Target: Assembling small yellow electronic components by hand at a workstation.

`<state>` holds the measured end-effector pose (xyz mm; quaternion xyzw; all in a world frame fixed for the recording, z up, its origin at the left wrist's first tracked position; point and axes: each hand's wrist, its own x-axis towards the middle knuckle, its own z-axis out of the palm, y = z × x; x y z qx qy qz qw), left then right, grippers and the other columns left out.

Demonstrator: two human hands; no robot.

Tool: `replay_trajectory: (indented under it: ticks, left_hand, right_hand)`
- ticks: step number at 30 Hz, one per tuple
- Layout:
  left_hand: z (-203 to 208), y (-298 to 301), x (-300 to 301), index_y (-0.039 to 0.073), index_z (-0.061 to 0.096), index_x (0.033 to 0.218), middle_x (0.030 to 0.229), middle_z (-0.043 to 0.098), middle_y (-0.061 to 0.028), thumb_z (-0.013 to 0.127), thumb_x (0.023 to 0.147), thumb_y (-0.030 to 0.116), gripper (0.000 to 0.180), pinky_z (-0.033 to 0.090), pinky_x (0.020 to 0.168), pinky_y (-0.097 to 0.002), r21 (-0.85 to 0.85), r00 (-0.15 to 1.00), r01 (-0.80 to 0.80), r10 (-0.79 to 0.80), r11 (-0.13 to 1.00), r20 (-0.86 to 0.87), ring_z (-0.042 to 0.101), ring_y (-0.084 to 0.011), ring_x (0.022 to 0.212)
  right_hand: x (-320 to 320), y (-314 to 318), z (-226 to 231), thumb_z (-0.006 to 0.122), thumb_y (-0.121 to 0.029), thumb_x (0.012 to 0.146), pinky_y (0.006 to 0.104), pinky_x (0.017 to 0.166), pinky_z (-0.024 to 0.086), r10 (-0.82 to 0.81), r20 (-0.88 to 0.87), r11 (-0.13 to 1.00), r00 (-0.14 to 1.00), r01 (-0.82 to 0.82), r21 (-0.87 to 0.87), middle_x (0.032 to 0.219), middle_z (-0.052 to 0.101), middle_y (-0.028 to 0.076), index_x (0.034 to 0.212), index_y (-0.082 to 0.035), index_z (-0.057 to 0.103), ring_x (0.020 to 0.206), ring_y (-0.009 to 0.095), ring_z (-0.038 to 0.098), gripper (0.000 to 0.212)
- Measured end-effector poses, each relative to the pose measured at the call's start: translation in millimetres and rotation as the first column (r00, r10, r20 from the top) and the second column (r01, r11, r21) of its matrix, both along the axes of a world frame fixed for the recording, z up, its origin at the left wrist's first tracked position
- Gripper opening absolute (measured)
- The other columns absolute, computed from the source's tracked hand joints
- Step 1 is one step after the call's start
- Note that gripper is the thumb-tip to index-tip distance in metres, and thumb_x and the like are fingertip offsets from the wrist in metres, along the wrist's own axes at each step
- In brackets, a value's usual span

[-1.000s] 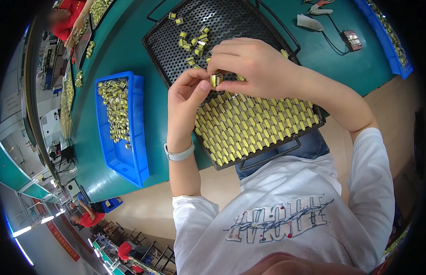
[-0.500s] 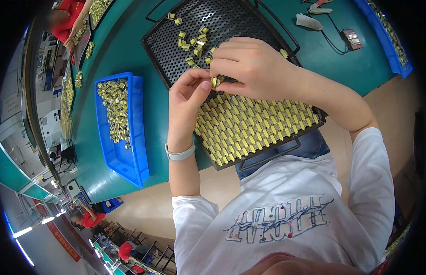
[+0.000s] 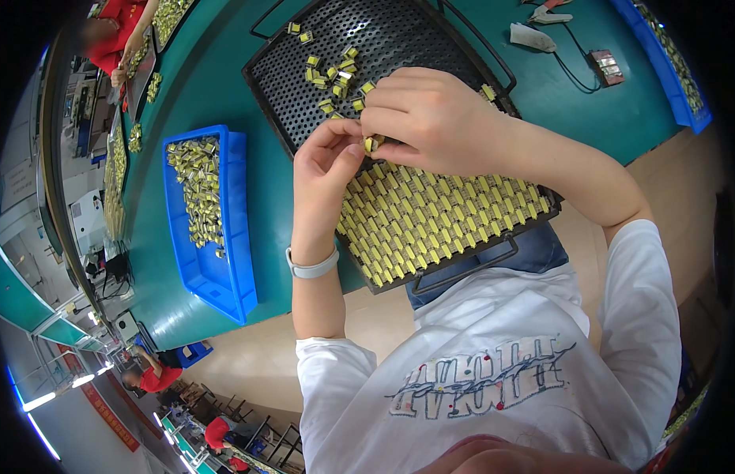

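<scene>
A small transformer point(image 3: 372, 144) wrapped in yellow tape is pinched between my two hands above the middle of a black perforated tray point(image 3: 383, 35). My right hand point(image 3: 435, 118) holds it from the right, thumb below and fingers curled over. From the left, the bent thumb and forefinger of my left hand point(image 3: 326, 164) close at its edge; the exact contact is partly hidden. Neat slanting rows of similar transformers point(image 3: 439, 213) fill the tray's near part. Several loose ones point(image 3: 340, 77) lie scattered on its far part.
Left of the tray stands a blue bin point(image 3: 239, 229) holding a heap of transformers point(image 3: 197, 186). Another blue bin point(image 3: 687, 114) sits at the far right. A corded tool point(image 3: 533, 37) lies on the green table point(image 3: 620, 134). Across the table, a person in red point(image 3: 118, 35) handles similar parts.
Both hands have barely shifted and still meet at the same transformer. My left hand has edged slightly to the right. The tray and bins look unmoved.
</scene>
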<state>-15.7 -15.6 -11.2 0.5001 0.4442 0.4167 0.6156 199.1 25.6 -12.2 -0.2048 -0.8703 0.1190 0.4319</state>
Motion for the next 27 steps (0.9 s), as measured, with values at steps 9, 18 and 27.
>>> replay_trajectory:
  ticks: [9,18,27]
  left_hand:
    - [4.7,0.1,1.7,-0.002,0.066,0.113,0.106,0.069,-0.0053,0.066,0.099,0.011,0.019,0.051,0.088,-0.0264,0.044,0.995,-0.076,0.078,0.996,-0.056,0.066,-0.0121,0.096]
    - [1.1,1.9,1.3,-0.004,0.066,0.109,0.1,0.069,-0.006,0.07,0.098,0.01,0.018,0.053,0.082,-0.0249,0.072,0.987,-0.054,0.064,0.996,-0.149,0.067,-0.0128,0.09]
    - [-6.1,2.1,8.1,-0.004,0.067,0.108,0.097,0.07,-0.0062,0.068,0.099,0.01,0.017,0.054,0.08,-0.0249,0.096,0.962,-0.079,0.101,0.992,-0.253,0.068,-0.0126,0.088]
  right_hand:
    - [3.3,8.0,-3.4,0.077,-0.011,0.081,0.0413,0.078,0.053,0.051,0.03,0.895,0.998,-0.032,-0.444,0.093,0.064,0.011,0.1,-0.004,0.064,0.087,0.031,0.065,0.024]
    - [3.5,7.5,-9.7,0.074,-0.012,0.083,0.0419,0.083,0.055,0.05,0.051,0.985,0.997,-0.041,-0.169,0.093,0.068,0.011,0.1,-0.003,0.067,0.094,0.031,0.068,0.02]
    - [6.7,9.8,-10.8,0.071,-0.013,0.085,0.0431,0.085,0.054,0.044,0.189,0.946,0.981,0.02,-0.324,0.095,0.069,0.011,0.098,-0.003,0.068,0.097,0.031,0.067,0.016]
